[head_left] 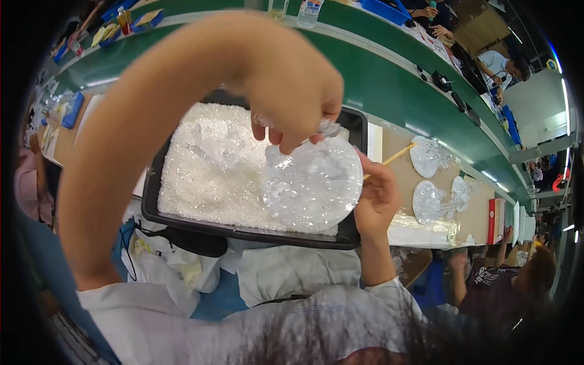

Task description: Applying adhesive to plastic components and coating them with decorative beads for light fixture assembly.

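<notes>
My right hand (377, 194) grips the right edge of a clear, glittery, rounded plastic piece (313, 182), held tilted above a black tray (255, 234). A thin yellowish stick (395, 155) sticks out to the right from behind those fingers; whether they hold it I cannot tell. My left arm arches over the tray. The left hand (292, 91) has its fingers curled down at the piece's upper edge, with shiny clear bits by the fingertips; what they pinch is partly hidden. White sparkling granules (201, 176) fill the tray, with a hollow near its far left.
Several similar clear pieces (426, 201) lie on a brown board (480, 188) to the right, near a red box (491, 221). A green bench (389, 91) runs beyond the tray, with a bottle (309, 13) at the back. White bags (298, 274) lie close to my body. Other people are around.
</notes>
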The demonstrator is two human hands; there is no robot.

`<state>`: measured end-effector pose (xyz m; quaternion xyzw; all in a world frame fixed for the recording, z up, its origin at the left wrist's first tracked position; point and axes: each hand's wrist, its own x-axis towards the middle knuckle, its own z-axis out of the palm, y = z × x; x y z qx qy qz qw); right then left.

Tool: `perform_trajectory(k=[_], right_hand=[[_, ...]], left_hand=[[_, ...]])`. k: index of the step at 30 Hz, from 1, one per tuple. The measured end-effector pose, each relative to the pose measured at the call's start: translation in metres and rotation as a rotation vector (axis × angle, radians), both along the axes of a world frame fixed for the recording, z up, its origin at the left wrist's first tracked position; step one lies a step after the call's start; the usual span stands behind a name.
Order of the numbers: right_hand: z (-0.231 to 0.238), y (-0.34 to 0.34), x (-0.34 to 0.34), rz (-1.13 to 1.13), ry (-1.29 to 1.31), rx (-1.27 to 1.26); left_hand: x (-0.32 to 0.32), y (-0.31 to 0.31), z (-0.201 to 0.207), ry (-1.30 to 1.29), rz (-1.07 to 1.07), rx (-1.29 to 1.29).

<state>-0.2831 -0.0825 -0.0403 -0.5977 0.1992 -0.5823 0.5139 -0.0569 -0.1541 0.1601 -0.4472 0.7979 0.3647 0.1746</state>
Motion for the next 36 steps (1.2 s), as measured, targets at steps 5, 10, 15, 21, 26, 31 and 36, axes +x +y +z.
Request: perform_trajectory(k=[5,10,15,21,26,31,36], right_hand=[[-0.007,0.003,0.008,-0.152,0.010,0.085],[-0.003,-0.002,0.007,-0.230,0.005,0.045],[-0.006,0.003,0.007,-0.219,-0.009,0.080],[-0.006,0.002,0.005,-0.177,-0.045,0.094],[-0.010,0.002,0.002,-0.130,-0.067,0.089],[-0.015,0.000,0.000,-0.093,-0.067,0.062],[-0.015,-0.001,-0.003,-0.056,-0.071,0.030]], left_hand=[[-0.009,-0.027,-0.002,0.016,0.041,0.281],[-0.025,-0.038,0.023,-0.065,-0.029,0.462],[-0.027,-0.034,0.018,-0.061,-0.007,0.541],[-0.034,-0.022,0.029,-0.114,0.021,0.497],[-0.032,-0.022,0.026,-0.149,-0.039,0.535],[-0.027,-0.023,0.020,-0.127,-0.056,0.545],[-0.027,-0.026,0.014,-0.137,-0.044,0.562]])
